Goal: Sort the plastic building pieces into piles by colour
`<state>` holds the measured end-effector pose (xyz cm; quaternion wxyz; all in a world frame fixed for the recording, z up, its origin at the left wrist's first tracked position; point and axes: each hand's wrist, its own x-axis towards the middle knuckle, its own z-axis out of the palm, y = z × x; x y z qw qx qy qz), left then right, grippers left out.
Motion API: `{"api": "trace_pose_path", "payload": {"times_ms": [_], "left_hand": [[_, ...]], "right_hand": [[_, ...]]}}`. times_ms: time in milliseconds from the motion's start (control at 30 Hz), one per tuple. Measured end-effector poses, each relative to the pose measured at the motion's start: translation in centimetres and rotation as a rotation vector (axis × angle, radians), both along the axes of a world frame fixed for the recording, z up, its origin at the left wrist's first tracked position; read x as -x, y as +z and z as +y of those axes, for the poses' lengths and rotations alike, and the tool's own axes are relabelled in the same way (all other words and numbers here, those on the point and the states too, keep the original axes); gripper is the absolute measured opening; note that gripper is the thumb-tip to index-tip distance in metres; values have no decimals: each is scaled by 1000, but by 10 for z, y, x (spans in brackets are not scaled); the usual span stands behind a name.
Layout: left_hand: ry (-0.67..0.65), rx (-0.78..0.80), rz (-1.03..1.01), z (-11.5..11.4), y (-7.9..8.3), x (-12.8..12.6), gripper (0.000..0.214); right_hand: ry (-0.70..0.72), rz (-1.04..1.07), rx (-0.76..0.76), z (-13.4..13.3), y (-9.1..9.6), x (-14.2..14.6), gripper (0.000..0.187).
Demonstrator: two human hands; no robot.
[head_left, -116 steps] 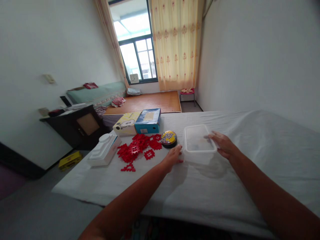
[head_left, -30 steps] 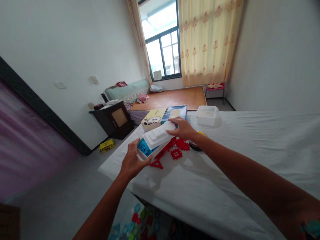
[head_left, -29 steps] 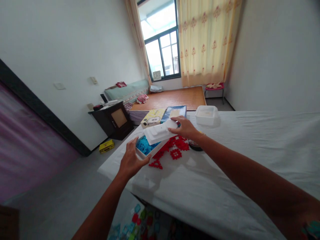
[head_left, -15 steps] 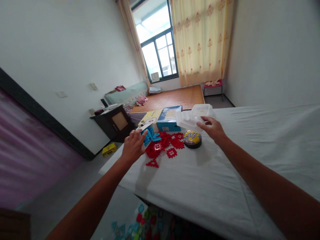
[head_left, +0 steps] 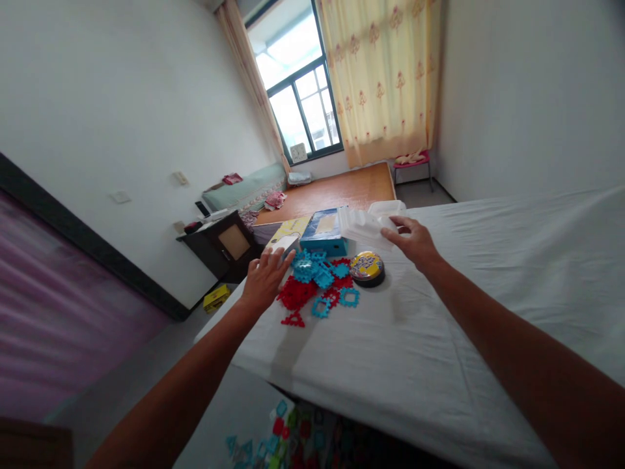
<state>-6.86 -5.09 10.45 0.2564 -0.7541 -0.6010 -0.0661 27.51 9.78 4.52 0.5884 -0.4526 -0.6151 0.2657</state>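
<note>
My left hand (head_left: 265,279) is closed around a small pale box (head_left: 286,243), held tilted above the left part of the table. Beside it lies a heap of blue plastic interlocking pieces (head_left: 319,268), resting partly on red ones (head_left: 295,293). Two blue square frames lie at the near side of the heap. With thumb and fingers, my right hand (head_left: 413,241) grips the edge of a clear plastic tray (head_left: 359,223). A round tin with a yellow printed lid (head_left: 368,266) stands between the heap and my right hand.
Behind the pieces are a blue box (head_left: 323,242) and a yellow box (head_left: 294,226). A white cloth (head_left: 439,326) covers the table. More coloured pieces (head_left: 278,426) lie low down, past the table's near edge. A dark cabinet (head_left: 224,244) stands at the left.
Blue pieces that were in the small box at my left hand now lie spread over the red pieces. Both hands keep their holds. The view has shifted slightly.
</note>
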Motion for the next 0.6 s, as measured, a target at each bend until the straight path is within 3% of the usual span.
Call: {"api": "trace_pose_path", "payload": {"times_ms": [367,500,600], "left_hand": [[136,-9,40,-24,18,33,77],[165,-144,-251,-24,22,27,88],[-10,-88,-624,-29,2,1,100]], "right_hand": [[-21,-22,-9,-2,-3,2,66],[-32,-3,-46,-4,4,-1,64],[24,31,-91,-10,24,-14,59]]}}
